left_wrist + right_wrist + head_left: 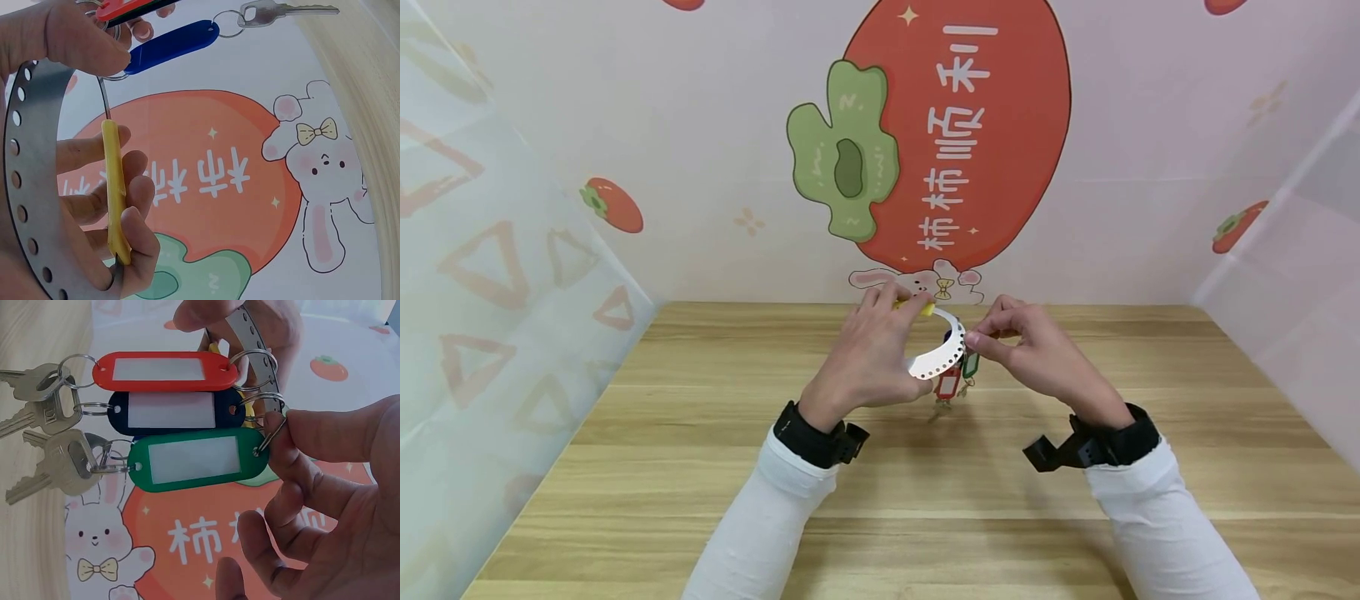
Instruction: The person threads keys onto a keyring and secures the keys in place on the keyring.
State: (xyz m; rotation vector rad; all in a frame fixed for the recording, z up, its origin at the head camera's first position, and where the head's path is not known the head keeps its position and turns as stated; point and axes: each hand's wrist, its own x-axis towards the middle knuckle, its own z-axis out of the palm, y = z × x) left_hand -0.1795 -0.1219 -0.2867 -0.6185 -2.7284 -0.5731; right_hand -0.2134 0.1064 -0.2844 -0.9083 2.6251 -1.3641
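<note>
In the head view my left hand [872,350] holds a curved metal key hoop [942,360] with a row of holes along its edge. Its fingers curl round the hoop's yellow handle [114,187]. My right hand [1033,346] pinches the small split ring [272,434] of a green key tag [194,464], right at the hoop's edge. Above that tag a red key tag [165,370] and a dark blue key tag [178,411] hang by their rings from the hoop. Silver keys [69,462] dangle from the tags' other ends.
A wooden tabletop [925,517] lies below both hands. Behind it stands a pale wall [715,108] printed with a big red persimmon and a rabbit. Black wrist bands [812,437] with small cameras sit over white sleeves [760,525].
</note>
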